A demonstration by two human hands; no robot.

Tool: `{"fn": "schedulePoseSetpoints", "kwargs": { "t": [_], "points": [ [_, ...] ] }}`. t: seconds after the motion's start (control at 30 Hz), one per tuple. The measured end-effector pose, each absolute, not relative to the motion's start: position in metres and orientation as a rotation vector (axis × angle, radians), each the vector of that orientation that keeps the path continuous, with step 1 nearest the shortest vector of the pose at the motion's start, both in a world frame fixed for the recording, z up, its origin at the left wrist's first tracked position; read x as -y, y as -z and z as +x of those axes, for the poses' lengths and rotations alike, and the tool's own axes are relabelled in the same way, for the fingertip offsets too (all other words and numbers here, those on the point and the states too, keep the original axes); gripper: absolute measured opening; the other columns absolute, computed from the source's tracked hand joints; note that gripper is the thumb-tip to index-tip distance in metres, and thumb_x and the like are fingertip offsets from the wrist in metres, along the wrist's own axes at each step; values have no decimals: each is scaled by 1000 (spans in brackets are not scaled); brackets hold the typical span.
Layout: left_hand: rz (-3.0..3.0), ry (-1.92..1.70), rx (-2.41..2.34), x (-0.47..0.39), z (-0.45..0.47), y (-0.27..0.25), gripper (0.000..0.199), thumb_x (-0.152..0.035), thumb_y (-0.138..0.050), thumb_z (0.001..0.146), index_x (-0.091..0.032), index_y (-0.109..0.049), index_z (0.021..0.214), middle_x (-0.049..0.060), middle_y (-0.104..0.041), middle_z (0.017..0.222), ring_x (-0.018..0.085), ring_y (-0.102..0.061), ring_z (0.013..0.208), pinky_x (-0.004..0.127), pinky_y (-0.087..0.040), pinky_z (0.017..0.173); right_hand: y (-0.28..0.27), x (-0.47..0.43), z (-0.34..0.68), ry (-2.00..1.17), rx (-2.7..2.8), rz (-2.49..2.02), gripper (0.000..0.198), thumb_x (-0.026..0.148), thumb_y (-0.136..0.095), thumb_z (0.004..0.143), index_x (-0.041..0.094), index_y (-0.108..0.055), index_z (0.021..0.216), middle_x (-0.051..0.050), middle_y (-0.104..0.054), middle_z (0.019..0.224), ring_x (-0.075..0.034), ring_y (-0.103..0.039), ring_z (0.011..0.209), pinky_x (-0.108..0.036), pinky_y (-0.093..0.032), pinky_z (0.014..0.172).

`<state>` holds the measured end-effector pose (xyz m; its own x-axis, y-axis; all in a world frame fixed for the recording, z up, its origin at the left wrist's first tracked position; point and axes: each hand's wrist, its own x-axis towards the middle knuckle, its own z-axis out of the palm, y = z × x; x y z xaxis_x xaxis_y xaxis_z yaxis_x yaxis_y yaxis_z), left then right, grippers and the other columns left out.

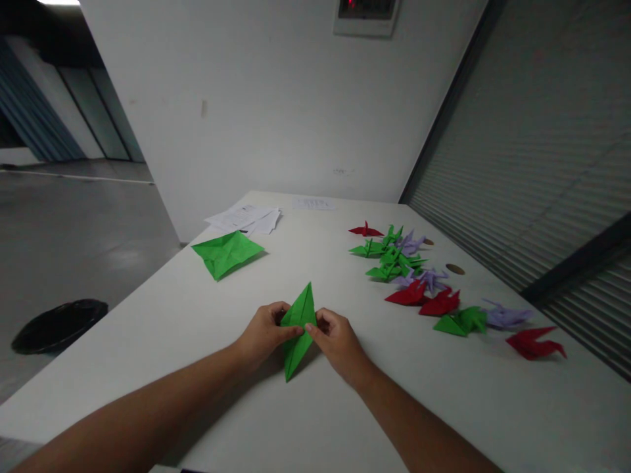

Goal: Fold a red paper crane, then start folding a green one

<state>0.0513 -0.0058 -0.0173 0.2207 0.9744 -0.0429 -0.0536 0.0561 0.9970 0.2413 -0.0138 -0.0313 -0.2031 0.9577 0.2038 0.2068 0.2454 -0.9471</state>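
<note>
A green folded paper point(302, 307), shaped like a long diamond with creases along it, is held just over the near middle of the table. My left hand point(266, 330) grips its left edge, thumb lying across the front and fingers behind. On the other edge, my right hand point(339, 338) pinches the paper with its thumb near the centre. The fingers behind the paper are partly hidden. Farther off to the left lies a creased green paper sheet point(228, 253), spread out on the table.
Folded paper cranes in green point(392, 263), red point(536, 343) and purple point(507, 316) lie along the right side of the white table point(197, 394). Printed sheets point(245, 217) rest at the back left. A black bin point(60, 325) stands on the floor at left. Blinds point(542, 164) border the right.
</note>
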Motion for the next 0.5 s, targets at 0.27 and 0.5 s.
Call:
{"fn": "schedulePoseSetpoints", "kwargs": {
  "t": [0.27, 0.5],
  "points": [
    [1143, -1086, -924, 3, 50, 21, 37, -22, -92, 62, -16, -69, 90, 2, -70, 76, 16, -63, 70, 28, -47, 68, 34, 14, 242, -1086, 1579, -1159, 17, 36, -61, 85, 20, -56, 79, 2, -56, 70, -16, -52, 66, -27, -40, 59],
    [911, -1048, -740, 9, 47, 12, 26, -19, -75, 75, -19, -68, 100, 4, -74, 85, 18, -67, 77, 30, -50, 73, 30, 14, 246, -1097, 1499, -1179, 21, 39, -63, 82, 21, -54, 78, 3, -55, 67, -15, -51, 60, -26, -37, 55]
  ]
}}
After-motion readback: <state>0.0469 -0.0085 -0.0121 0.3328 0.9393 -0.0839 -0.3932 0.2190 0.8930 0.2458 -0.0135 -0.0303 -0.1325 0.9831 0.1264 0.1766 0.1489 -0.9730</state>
